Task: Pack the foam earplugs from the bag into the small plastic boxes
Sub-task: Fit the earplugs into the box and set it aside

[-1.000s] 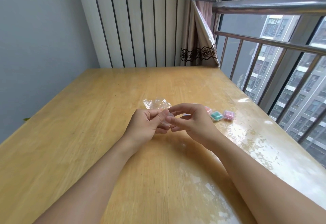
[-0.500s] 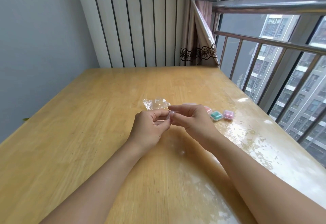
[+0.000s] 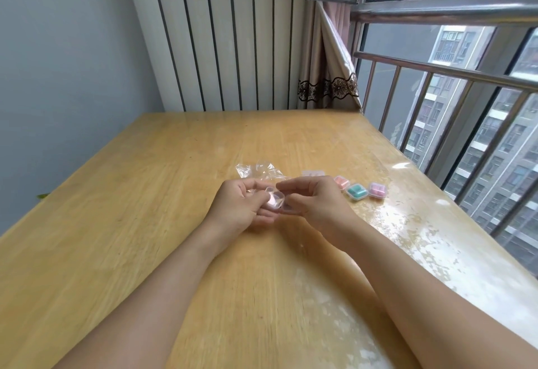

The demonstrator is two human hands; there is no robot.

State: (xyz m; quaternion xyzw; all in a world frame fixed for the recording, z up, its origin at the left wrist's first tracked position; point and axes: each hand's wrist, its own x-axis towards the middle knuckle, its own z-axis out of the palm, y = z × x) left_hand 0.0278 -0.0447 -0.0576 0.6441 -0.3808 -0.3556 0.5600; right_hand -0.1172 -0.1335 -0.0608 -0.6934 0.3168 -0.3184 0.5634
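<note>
Both hands, the left hand [image 3: 241, 208] and right hand [image 3: 317, 203], pinch with curled fingers one clear box [image 3: 275, 201] just before the bag [image 3: 257, 171]; better hold it level while closing.

My glossy light wooden table [image 3: 145, 223] carries a crumpled clear plastic bag [image 3: 256, 171] and, to its right, small clear boxes: pink-filled [image 3: 341, 183], teal-filled [image 3: 357, 191], lilac-filled [image 3: 377, 190].
</note>
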